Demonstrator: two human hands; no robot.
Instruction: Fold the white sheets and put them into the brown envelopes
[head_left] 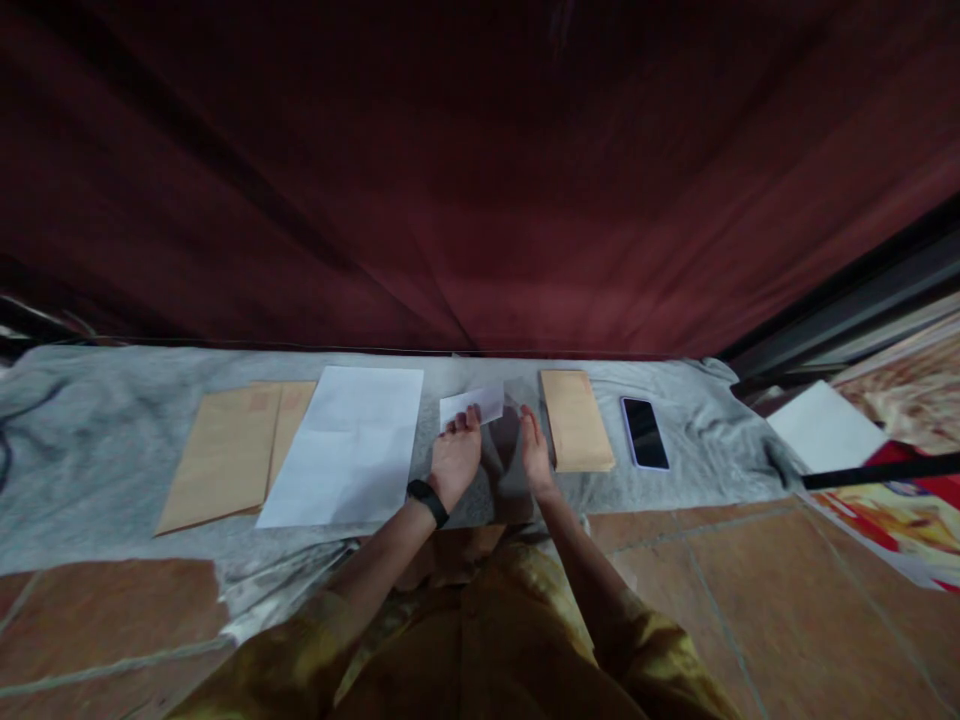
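Observation:
My left hand (456, 458), with a dark band on the wrist, has its fingers curled at the lower edge of a small folded white paper (486, 400). The thumb's hold is hidden. My right hand (535, 452) is held edge-on to the right of the paper, fingers stretched and apart from it, with nothing in them. Just beyond it lies a stack of small brown envelopes (580, 422). To the left of my left hand, white sheets (352, 440) with a crease across them rest flat, partly over larger brown envelopes (221, 450).
A phone (645, 433) lies right of the small envelopes. Everything rests on a grey cloth (701, 440) along a narrow surface, backed by a dark red curtain (480, 200). At the right are a black bar (877, 472), a white sheet (825, 425) and a colourful printed bag (907, 520).

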